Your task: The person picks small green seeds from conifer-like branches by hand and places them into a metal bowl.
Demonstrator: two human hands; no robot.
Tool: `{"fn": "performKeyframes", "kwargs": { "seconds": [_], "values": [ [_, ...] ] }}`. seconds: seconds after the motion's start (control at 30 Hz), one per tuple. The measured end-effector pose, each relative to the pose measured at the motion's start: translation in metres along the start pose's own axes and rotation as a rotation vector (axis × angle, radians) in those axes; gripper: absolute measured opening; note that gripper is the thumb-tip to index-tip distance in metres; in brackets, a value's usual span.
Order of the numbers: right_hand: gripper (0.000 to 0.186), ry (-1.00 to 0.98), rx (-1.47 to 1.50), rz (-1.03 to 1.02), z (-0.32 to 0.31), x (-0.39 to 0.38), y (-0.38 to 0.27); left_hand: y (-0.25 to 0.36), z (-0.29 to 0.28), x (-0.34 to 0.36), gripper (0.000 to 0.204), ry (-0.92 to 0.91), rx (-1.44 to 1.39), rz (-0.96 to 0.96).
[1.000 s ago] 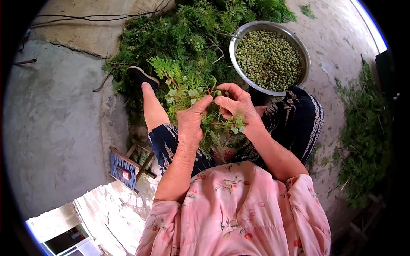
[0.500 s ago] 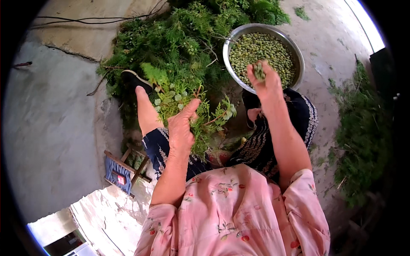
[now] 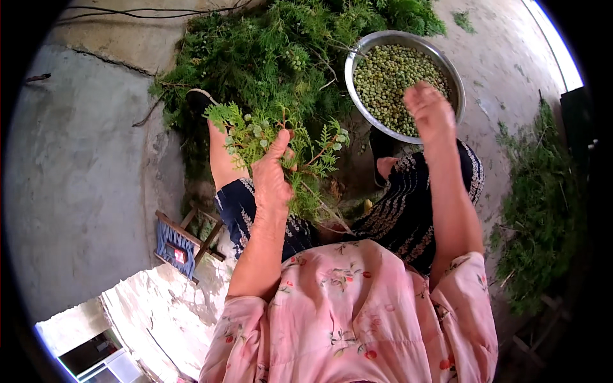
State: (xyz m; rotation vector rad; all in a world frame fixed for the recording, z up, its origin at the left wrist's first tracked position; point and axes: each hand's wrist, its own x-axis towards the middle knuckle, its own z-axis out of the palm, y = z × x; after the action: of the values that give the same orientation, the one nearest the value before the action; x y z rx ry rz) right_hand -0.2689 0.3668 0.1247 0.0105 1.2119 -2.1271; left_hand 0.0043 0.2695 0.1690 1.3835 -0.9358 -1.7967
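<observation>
In my left hand [image 3: 273, 169] is a bunch of leafy conifer sprigs [image 3: 252, 131], its thumb and fingers closed round the stems. Pale green cones [image 3: 260, 129] sit among the flat, scaly leaves. The bunch is above the space between my knees. My right hand [image 3: 432, 113] hovers over the near right part of a round metal basin [image 3: 461, 96]. Its fingers are smeared by motion, and no cones show in them. Small green cones [image 3: 389, 83] fill much of the basin's inside.
Cut conifer branches [image 3: 255, 64] make a large pile beyond my left foot. More greenery [image 3: 536, 210] lies along the right side. A small wooden stool with a blue woven seat [image 3: 175, 246] stands at the left. Black cables [image 3: 147, 11] cross the floor at the far left.
The clump of green cones that showed in my right hand is no longer visible there. That hand stays over the basin, slightly further right in the picture. My left hand keeps its sprigs.
</observation>
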Motion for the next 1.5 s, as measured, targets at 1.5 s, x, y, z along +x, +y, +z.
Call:
{"fn": "performKeyframes", "kwargs": {
  "seconds": [1.5],
  "values": [
    [0.016,-0.485,0.029,0.329,0.07,-0.103,0.067,-0.011,-0.008,-0.007,0.02,-0.091,-0.03,-0.035]
  ]
}}
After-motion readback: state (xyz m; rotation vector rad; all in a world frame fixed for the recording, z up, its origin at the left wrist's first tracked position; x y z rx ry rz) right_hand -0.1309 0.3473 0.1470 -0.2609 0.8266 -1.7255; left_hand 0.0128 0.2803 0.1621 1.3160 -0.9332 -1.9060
